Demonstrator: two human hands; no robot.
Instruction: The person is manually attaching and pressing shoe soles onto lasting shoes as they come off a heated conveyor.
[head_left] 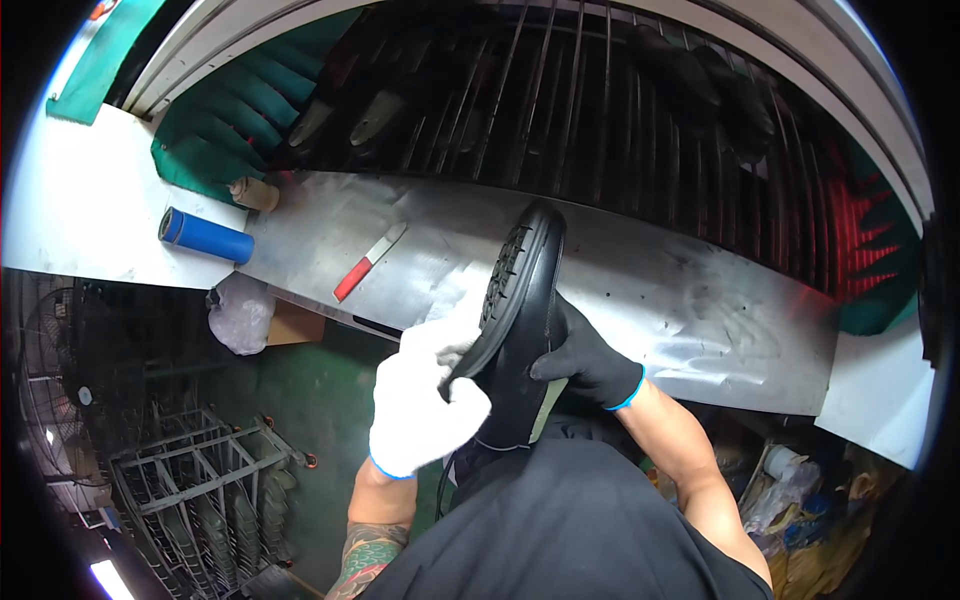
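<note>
A black shoe (538, 290) with a thick treaded sole is held up in front of me, toe pointing away and the sole turned to the left. My left hand (425, 405), in a white glove, is closed around the sole's edge at the near end. In a black glove, my right hand (590, 360) grips the shoe's upper from the right side. Some of its fingers are hidden behind the shoe. On the metal ledge beyond my left hand lies a knife-like tool (370, 262) with a red handle and a pale flat blade.
Behind the metal ledge (700, 300), more shoes (380, 115) rest on a rack of metal bars (560, 110) between green flaps (225, 130). A blue cylinder (207, 235) and a tan roll (254, 193) are at left. A metal rack (205, 470) stands lower left; plastic bags (790, 490) lie lower right.
</note>
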